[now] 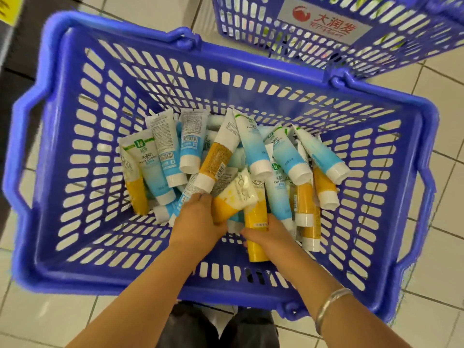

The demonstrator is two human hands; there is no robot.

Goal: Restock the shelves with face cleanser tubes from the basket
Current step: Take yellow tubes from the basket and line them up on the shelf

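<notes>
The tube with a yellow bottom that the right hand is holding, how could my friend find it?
Look in the big blue basket, at the near edge of the tube pile. The right hand grips a yellow tube pointing toward the person. Unlike the blue-and-white tubes, it is yellow and held.

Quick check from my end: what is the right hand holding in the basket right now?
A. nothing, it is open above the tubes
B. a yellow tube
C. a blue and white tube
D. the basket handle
B: the right hand is curled around a yellow tube near the front of the blue basket, beside the left hand.
</notes>
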